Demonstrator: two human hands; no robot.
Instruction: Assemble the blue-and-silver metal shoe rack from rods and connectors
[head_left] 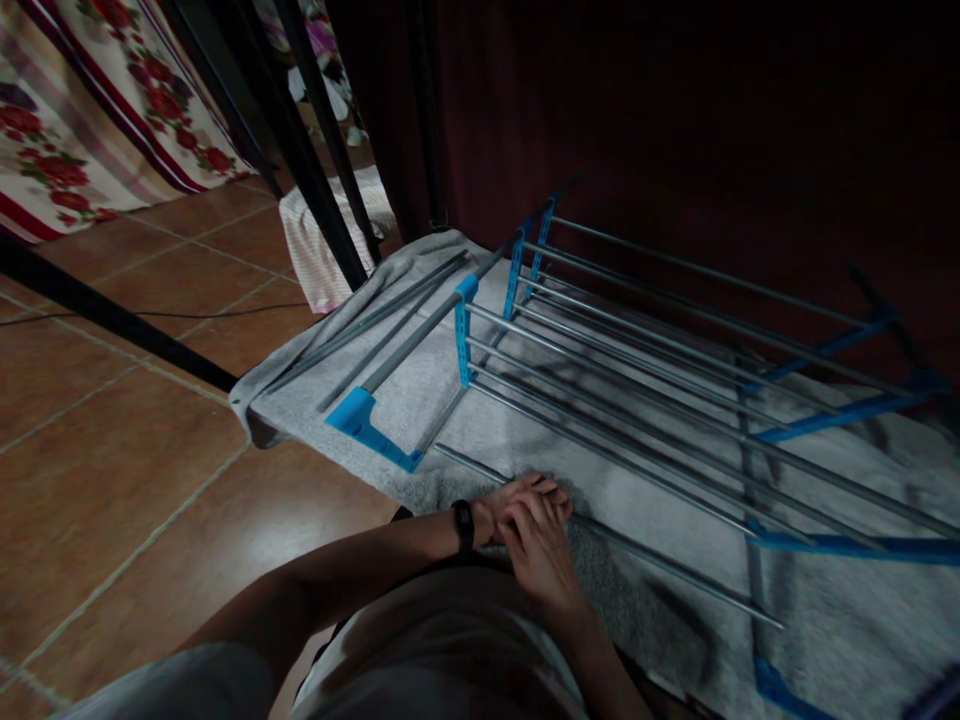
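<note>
A rack of thin metal rods [637, 400] with blue plastic side pieces [463, 330] lies flat on a grey towel [825, 610] spread over the floor. One loose metal rod [675, 575] runs along the towel's near side. My left hand [504, 503], with a black band on the wrist, and my right hand [538, 548] are pressed together over this rod. The fingers of both are curled around it. The right hand partly covers the left, so the exact grip is hidden.
A blue corner bracket [360, 415] and several loose rods [375, 330] lie at the towel's left end. Black poles [315, 150] cross the brown tiled floor [135, 470]. A flowered cloth [90, 110] hangs at the far left, and a folded striped cloth [315, 250] lies behind the poles.
</note>
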